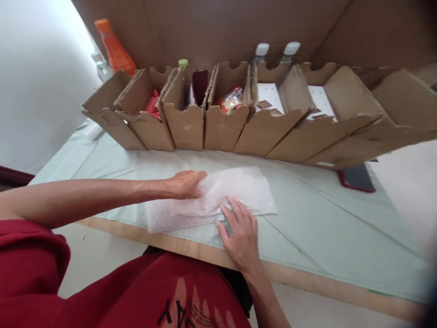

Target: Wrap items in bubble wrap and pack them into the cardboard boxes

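Observation:
Translucent white bubble wrap (244, 182) lies crumpled on the pale green table cover, close to the front edge. My left hand (187, 184) is closed on a raised fold in its middle, and part of the wrap spreads out below that wrist. On the near edge of the bubble wrap rest the fingers of my right hand (241, 230), spread apart and lying flat. Whether anything is inside the wrap I cannot tell.
A row of cardboard bins (220, 130) stands along the back, several with packets or white pieces inside. Behind them are an orange bottle (116, 48) and white-capped bottles (261, 51). A dark phone-like object (358, 177) lies at the right.

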`<state>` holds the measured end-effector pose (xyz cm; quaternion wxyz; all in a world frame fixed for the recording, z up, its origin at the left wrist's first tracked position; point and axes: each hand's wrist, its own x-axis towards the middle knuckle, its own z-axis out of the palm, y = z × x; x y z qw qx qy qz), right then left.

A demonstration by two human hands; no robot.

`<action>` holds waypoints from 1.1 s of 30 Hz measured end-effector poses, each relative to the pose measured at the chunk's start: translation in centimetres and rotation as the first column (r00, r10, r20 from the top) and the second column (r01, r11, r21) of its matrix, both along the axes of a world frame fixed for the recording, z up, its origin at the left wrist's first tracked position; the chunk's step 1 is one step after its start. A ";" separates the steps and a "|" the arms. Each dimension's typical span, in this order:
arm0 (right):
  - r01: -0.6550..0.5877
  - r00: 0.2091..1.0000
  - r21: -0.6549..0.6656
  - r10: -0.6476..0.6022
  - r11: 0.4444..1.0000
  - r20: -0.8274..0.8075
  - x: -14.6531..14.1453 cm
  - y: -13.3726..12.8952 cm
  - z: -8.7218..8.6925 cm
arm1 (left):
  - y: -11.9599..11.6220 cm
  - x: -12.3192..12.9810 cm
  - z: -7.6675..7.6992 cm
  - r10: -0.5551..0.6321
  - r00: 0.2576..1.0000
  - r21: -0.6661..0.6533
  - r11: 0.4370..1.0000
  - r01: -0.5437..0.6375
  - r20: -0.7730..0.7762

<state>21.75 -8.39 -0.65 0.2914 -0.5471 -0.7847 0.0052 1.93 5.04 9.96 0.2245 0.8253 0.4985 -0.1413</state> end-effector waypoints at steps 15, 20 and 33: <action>-0.043 0.999 0.004 0.043 0.999 -0.020 0.2 -0.3 0.0 | -2.0 -0.8 -0.9 -0.024 0.993 -0.034 0.999 0.028 0.114; -0.034 0.999 0.001 0.034 0.999 -0.034 0.1 -0.3 0.0 | -0.8 -0.8 -1.1 0.127 0.976 -0.182 0.979 -0.094 0.179; 0.124 0.948 0.181 -0.063 0.976 -0.311 1.1 -1.5 1.0 | -2.8 -7.5 2.0 0.575 0.742 -0.702 0.683 -0.202 0.346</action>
